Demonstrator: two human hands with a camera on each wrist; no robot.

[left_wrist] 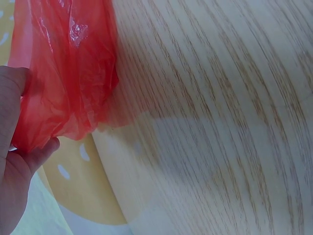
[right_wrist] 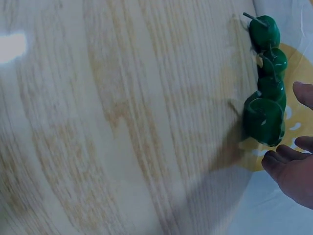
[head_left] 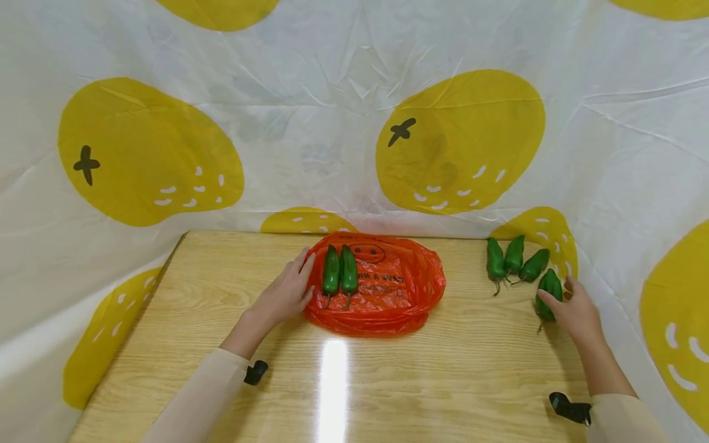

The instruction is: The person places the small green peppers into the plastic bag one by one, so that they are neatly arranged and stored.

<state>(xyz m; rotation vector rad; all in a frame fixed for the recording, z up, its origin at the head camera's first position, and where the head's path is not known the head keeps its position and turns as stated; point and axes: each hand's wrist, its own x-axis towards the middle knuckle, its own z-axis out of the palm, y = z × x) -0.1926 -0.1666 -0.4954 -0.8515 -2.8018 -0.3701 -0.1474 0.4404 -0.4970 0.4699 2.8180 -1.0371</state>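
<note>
A red plastic bag (head_left: 382,301) with a printed smiling face lies spread on the wooden table. My left hand (head_left: 285,289) grips its left edge; in the left wrist view the bag (left_wrist: 68,73) bunches between thumb and fingers. Two green peppers (head_left: 340,271) lie side by side on the bag, stems toward me. At the right, several more green peppers stand in a row by the table's far edge. My right hand (head_left: 578,311) is around the nearest pepper (head_left: 550,289), fingers spread. In the right wrist view, a gap shows between these fingers and that pepper (right_wrist: 264,120).
A white cloth (head_left: 316,129) with large yellow fruit prints hangs behind the table and along both sides. The wooden tabletop (head_left: 443,369) carries a bright glare strip near its middle. A dark wrist camera (head_left: 570,408) sits at the right sleeve.
</note>
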